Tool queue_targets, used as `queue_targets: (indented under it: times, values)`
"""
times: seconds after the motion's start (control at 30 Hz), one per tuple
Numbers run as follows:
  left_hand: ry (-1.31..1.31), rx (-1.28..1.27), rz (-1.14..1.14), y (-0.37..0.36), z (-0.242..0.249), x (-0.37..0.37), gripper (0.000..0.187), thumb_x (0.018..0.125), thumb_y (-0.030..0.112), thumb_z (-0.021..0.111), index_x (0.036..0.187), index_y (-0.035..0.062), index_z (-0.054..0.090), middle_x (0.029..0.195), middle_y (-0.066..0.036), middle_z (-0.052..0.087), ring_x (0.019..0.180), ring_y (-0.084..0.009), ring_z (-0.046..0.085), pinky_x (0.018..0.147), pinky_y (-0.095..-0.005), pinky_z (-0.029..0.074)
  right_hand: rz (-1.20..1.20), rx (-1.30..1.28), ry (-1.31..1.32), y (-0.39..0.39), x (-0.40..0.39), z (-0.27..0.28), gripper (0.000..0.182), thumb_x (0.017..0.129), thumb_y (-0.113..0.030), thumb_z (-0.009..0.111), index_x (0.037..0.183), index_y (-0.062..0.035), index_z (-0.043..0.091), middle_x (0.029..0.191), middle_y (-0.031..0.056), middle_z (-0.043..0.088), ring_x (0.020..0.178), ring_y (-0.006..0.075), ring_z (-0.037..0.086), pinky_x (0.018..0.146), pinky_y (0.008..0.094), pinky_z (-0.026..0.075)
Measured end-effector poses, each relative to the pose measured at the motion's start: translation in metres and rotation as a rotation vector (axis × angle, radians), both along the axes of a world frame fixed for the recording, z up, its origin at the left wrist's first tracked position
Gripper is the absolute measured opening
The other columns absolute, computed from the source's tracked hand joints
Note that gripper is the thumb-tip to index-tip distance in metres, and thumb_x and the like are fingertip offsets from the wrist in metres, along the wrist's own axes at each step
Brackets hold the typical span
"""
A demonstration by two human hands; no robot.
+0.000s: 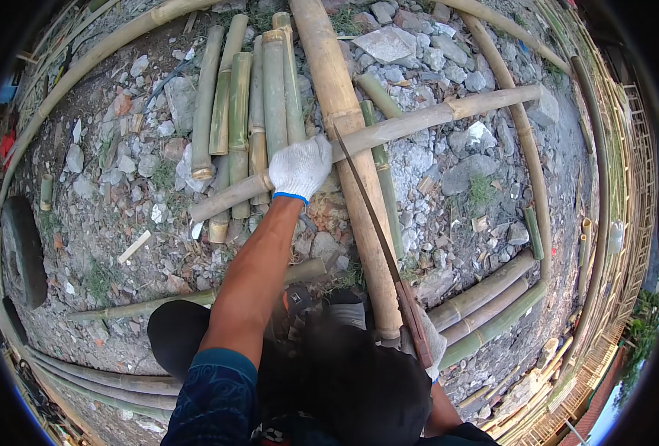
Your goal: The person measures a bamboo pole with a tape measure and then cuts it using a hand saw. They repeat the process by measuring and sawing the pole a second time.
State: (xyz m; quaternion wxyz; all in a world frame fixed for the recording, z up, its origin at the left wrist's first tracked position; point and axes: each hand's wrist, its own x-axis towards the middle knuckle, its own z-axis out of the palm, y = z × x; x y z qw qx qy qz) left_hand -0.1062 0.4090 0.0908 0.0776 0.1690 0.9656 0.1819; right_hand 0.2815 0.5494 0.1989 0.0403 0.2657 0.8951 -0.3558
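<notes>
My left hand [300,169], in a white knitted glove with a blue cuff, is closed around a slim greyish bamboo pole [434,119]. That pole lies slantwise across a thick tan bamboo trunk [331,67]. My right hand [434,343], also gloved, is wrapped around the brown handle of a handsaw [372,212]; part of this hand is hidden behind the handle. The saw's long blade points away from me, its tip end at the slim pole just right of my left hand. Whether the teeth have entered the pole cannot be made out.
Several cut green bamboo pieces [274,97] lie beyond my left hand. Longer bamboo poles [486,308] rest at the lower right, and a curved pole [519,123] runs down the right side. Broken stones [385,44] and rubble cover the ground. A dark slab [23,253] is at left.
</notes>
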Motion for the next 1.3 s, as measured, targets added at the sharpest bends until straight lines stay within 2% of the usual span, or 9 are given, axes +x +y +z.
queue_targets:
  times: [0.1,0.23,0.5,0.77,0.83,0.97,1.1,1.2,1.3]
  values:
    - [0.165,0.021,-0.015,-0.001,-0.017,0.007,0.036,0.101,0.028,0.050,0.078,0.0108,0.071,0.068,-0.020,0.071,0.061,-0.0384,0.072,0.060,-0.0522,0.060,0.060,0.024,0.110,-0.010,-0.096,0.004,0.051,0.094,-0.016,0.076,0.141,-0.0017,0.064,0.121,0.0162,0.077,0.109,0.0259,0.076,0.089,0.0328,0.059]
    - [0.226,0.022,-0.007,-0.005,-0.011,-0.012,0.035,0.100,0.027,0.054,0.073,0.0112,0.070,0.061,-0.018,0.068,0.052,-0.0366,0.069,0.053,-0.0502,0.058,-0.104,-0.545,0.283,-0.012,-0.220,-0.065,0.048,0.100,-0.006,0.064,0.146,0.0043,0.055,0.135,0.0181,0.068,0.121,0.0262,0.068,0.104,0.0362,0.054]
    - [-0.078,0.007,-0.058,-0.009,0.007,-0.023,0.044,0.104,0.031,0.041,0.089,0.0057,0.074,0.088,-0.023,0.075,0.084,-0.0443,0.074,0.075,-0.0577,0.059,0.064,-0.090,0.379,-0.005,-0.208,-0.098,0.050,0.093,-0.004,0.071,0.142,-0.0012,0.062,0.123,0.0198,0.075,0.111,0.0272,0.075,0.094,0.0363,0.059]
    - [-0.139,0.028,-0.013,-0.005,-0.002,-0.023,0.041,0.106,0.031,0.038,0.098,0.0059,0.070,0.089,-0.025,0.074,0.083,-0.0479,0.073,0.076,-0.0604,0.058,-0.134,-0.251,0.148,0.004,-0.051,0.000,0.046,0.095,-0.008,0.074,0.139,0.0001,0.064,0.125,0.0189,0.075,0.115,0.0246,0.074,0.096,0.0351,0.058]
    - [-0.137,0.016,-0.023,-0.008,-0.002,-0.019,0.040,0.106,0.031,0.039,0.100,0.0059,0.069,0.088,-0.025,0.074,0.082,-0.0479,0.073,0.075,-0.0605,0.058,-0.045,-0.036,-0.038,0.012,-0.021,0.032,0.048,0.092,-0.014,0.078,0.138,-0.0056,0.067,0.125,0.0160,0.075,0.115,0.0274,0.075,0.096,0.0342,0.058]
    - [-0.163,-0.019,-0.055,-0.008,0.006,-0.007,0.038,0.106,0.029,0.040,0.100,0.0056,0.069,0.086,-0.026,0.073,0.080,-0.0475,0.073,0.073,-0.0604,0.058,-0.007,-0.127,0.022,0.001,-0.118,0.016,0.049,0.092,-0.011,0.076,0.140,-0.0020,0.064,0.122,0.0174,0.076,0.112,0.0282,0.075,0.096,0.0358,0.058]
    - [-0.136,-0.012,-0.009,-0.011,0.002,-0.025,0.037,0.106,0.029,0.040,0.098,0.0054,0.068,0.085,-0.026,0.073,0.080,-0.0476,0.073,0.073,-0.0601,0.058,-0.177,-0.737,0.345,-0.011,-0.206,-0.072,0.049,0.098,-0.013,0.071,0.143,0.0016,0.060,0.135,0.0167,0.069,0.122,0.0252,0.069,0.104,0.0374,0.053]
    - [-0.160,-0.009,-0.072,-0.014,0.003,-0.027,0.042,0.107,0.033,0.038,0.102,0.0047,0.069,0.093,-0.027,0.073,0.086,-0.0495,0.072,0.077,-0.0602,0.057,-0.171,-0.609,0.377,-0.007,-0.198,-0.089,0.046,0.098,-0.013,0.072,0.141,0.0004,0.063,0.128,0.0168,0.073,0.116,0.0254,0.071,0.101,0.0375,0.054]
    - [-0.259,0.038,-0.023,-0.015,0.004,-0.034,0.050,0.106,0.036,0.036,0.102,0.0027,0.073,0.100,-0.029,0.073,0.094,-0.0497,0.071,0.087,-0.0590,0.056,-0.014,-0.594,0.213,0.015,-0.190,-0.105,0.061,0.107,-0.025,0.057,0.156,0.0063,0.040,0.158,0.0210,0.049,0.140,0.0284,0.055,0.115,0.0346,0.048]
